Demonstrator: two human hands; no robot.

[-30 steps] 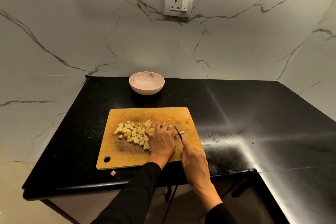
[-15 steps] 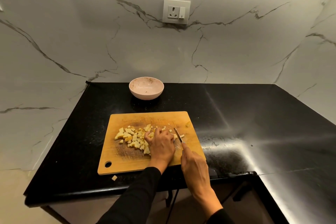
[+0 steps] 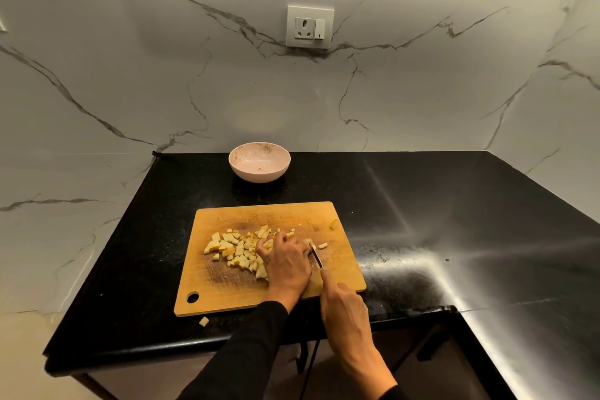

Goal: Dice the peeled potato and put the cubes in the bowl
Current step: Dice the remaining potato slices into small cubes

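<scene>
The dicing step is in hand, and by the look of it close to its end; the left hand [image 3: 285,265] lies palm-down on the cutting board [image 3: 227,289], its fingers [image 3: 281,237] bent over whatever is left of the potato, though the uncut piece is hidden beneath them and I cannot tell how much remains. The right hand [image 3: 345,312] has its fingers clenched round the handle of a small knife [image 3: 316,256]; the blade rests on the board just beside the left hand, its long axis running from about 5 o'clock at the handle to 11 o'clock at the tip, so it points away from the person and slightly left.

The potato cubes [image 3: 237,250] sit heaped at the board's middle, spreading toward 9 o'clock from the left hand; a few strays lie toward 1 o'clock near the board's far right corner, and one stray cube [image 3: 204,321] has dropped onto the black surface [image 3: 454,204] just off the near edge.

The bowl [image 3: 259,162] stands at 12 o'clock, well apart from the board, and holds no cubes; so the next move, I judge, calls for finishing the last cuts, then gathering the heap and carrying it over.
</scene>
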